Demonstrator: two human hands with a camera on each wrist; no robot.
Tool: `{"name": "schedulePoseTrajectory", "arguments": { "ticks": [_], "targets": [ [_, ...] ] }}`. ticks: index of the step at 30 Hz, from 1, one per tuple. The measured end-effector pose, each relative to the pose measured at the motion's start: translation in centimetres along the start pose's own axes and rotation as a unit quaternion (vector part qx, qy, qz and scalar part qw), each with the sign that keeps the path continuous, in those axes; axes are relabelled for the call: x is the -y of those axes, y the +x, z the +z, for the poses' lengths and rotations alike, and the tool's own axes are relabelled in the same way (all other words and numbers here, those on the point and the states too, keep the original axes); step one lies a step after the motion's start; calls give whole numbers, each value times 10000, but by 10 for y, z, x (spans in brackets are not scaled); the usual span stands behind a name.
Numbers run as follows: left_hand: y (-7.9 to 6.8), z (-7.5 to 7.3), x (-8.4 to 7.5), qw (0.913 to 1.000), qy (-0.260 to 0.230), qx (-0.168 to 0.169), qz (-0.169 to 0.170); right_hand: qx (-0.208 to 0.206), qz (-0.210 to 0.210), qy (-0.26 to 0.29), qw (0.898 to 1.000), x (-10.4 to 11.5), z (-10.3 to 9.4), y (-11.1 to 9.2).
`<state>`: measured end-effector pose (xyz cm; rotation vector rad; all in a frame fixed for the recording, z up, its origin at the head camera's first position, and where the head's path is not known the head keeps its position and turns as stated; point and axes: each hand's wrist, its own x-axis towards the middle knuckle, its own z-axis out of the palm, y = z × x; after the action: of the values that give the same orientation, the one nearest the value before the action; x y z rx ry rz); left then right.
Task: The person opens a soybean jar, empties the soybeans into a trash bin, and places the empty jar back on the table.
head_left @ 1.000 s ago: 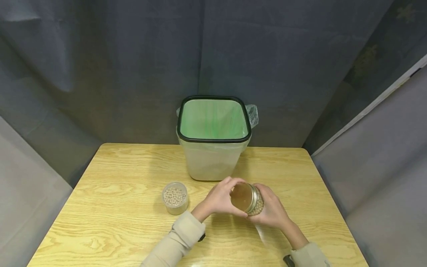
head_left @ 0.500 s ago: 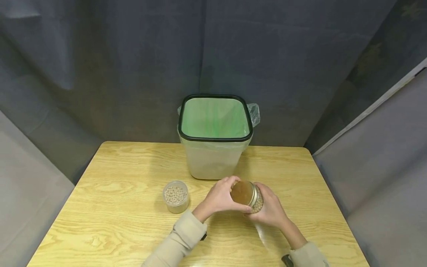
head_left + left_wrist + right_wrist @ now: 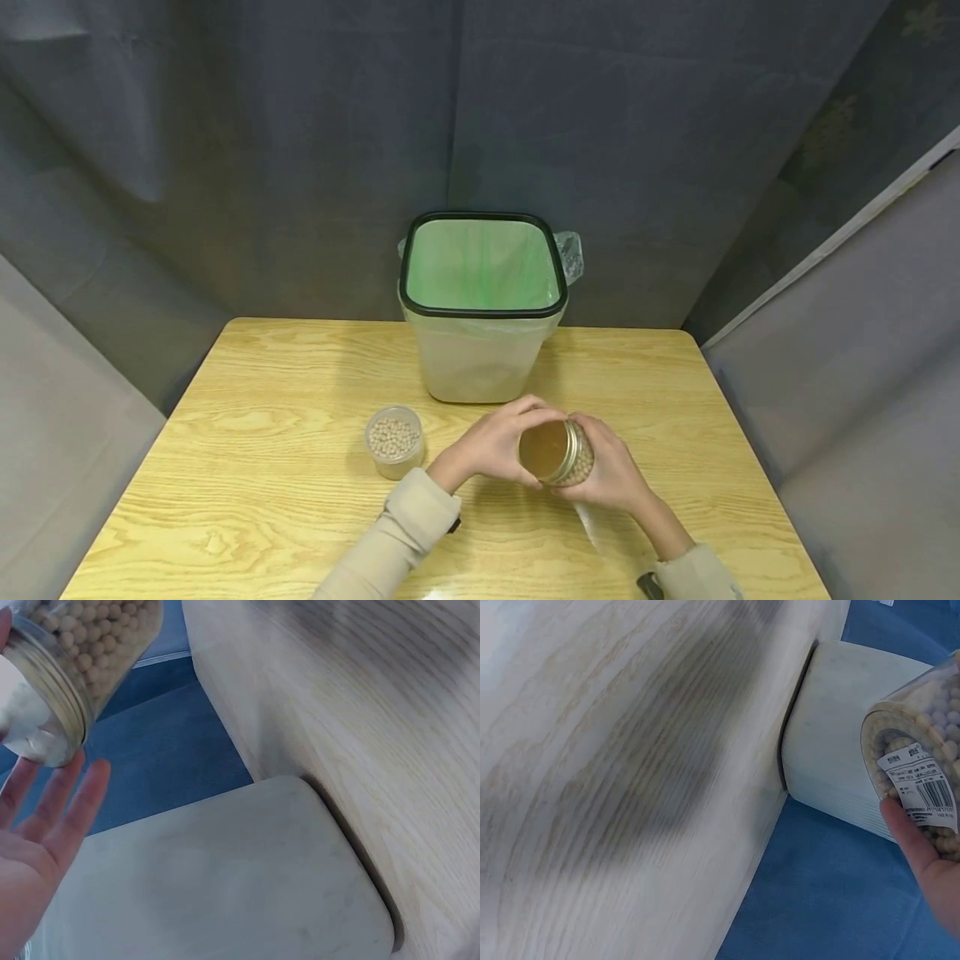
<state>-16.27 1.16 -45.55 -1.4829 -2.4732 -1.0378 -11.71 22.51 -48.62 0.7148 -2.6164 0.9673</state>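
A clear jar (image 3: 582,467) of small round beige pieces, like chickpeas, is held tilted above the table, its lid facing left. My left hand (image 3: 495,450) spans the gold-rimmed lid (image 3: 543,451), thumb below and fingers across the top. In the left wrist view, fingertips (image 3: 73,761) meet the edge of that lid. From the other side my right hand (image 3: 613,475) grips the jar's body. A printed barcode label (image 3: 924,787) shows on the jar's base in the right wrist view.
A clear plastic tub (image 3: 397,469) of similar beige pieces stands left of my hands on the wooden table (image 3: 247,492). Behind them is a whitish bin (image 3: 480,362) with a black rim and a green liner (image 3: 480,267). A dark curtain (image 3: 315,167) hangs behind the table.
My left hand has turned about the lid: its fingers have shifted right over the top and its thumb left along the underside. My right hand and the jar have hardly moved.
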Motion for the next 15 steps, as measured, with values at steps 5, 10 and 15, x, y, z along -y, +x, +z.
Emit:
{"name": "schedulePoseTrajectory", "arguments": {
  "ticks": [5,10,15],
  "targets": [
    [0,3,1,9998,79,-137,-78,93,14,99,9999,-3,2,-3],
    [-1,8,1,9984,92,-267,-480,-66,10,-69,10000,-2,5,-6],
    [1,14,-4,9901,157,-516,-1293,-352,-21,-397,9986,-1,8,-5]
  ]
}}
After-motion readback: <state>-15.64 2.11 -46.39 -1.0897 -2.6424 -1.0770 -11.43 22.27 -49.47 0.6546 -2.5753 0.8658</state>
